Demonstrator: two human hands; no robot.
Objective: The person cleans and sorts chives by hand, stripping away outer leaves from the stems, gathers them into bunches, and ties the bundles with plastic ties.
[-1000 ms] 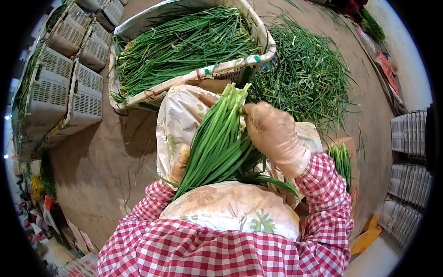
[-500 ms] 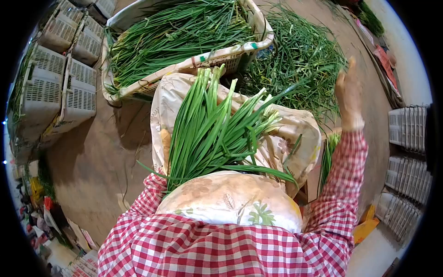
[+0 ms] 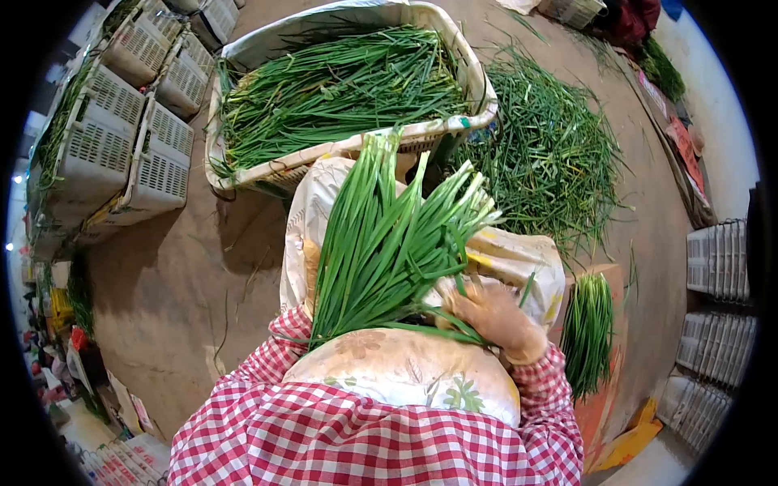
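Note:
A loose bunch of garlic chives (image 3: 369,235) lies across my lap on a pale floral apron (image 3: 389,364), its white stem ends pointing away from me. My left hand (image 3: 310,271) is at the bunch's left side and holds it; most of its fingers are hidden by the leaves. At the lower right of the bunch, my right hand (image 3: 493,317) is bent in over the leaves, touching or very near them. Motion blurs its fingers, so their grip is unclear.
Ahead stands a white plastic crate (image 3: 478,73) full of chives. A heap of loose leaves (image 3: 551,154) covers the floor beside it. To my right, a neat chive bundle (image 3: 590,332) lies on a cardboard box (image 3: 617,292). White crates (image 3: 166,166) stand at left, others (image 3: 717,259) at right.
My right hand has come down and inward from the outstretched right to the bunch's leaves. The view has shifted slightly, bringing the bundle on the box into fuller sight.

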